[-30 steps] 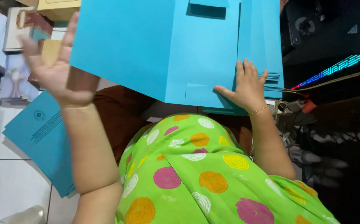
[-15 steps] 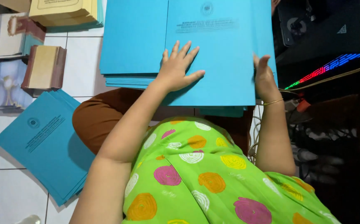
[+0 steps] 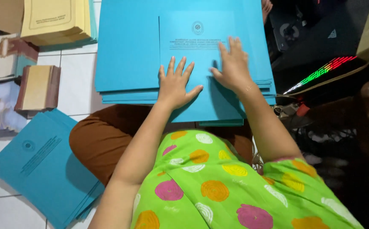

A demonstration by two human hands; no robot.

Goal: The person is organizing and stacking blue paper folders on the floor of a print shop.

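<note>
Head view, from left to right. At the far left, well apart from both hands, a second pile of blue folders [image 3: 40,165] lies fanned on the white tiled floor [image 3: 76,80], its top cover bearing a printed emblem and lines of text. Above it stand two small books [image 3: 38,87] with brown spines, and beyond them a stack of yellow folders [image 3: 55,19]. No container is in view; the folders lie in open piles. The left hand [image 3: 176,85] rests flat, fingers spread and palm down, on the lower left part of the top blue folder [image 3: 197,46], gripping nothing. Just beside it, the right hand [image 3: 234,68] also lies open and flat on the same cover, fingers pointing away from the body. That folder tops a broad stack of blue folders [image 3: 125,63] lying directly under both hands and overhanging the person's brown-clad knee [image 3: 104,140]. Nearer the body is a green garment with coloured circles [image 3: 218,182]. To the right of the right hand, dark equipment with a strip of coloured lights [image 3: 320,72] borders the stack.
</note>
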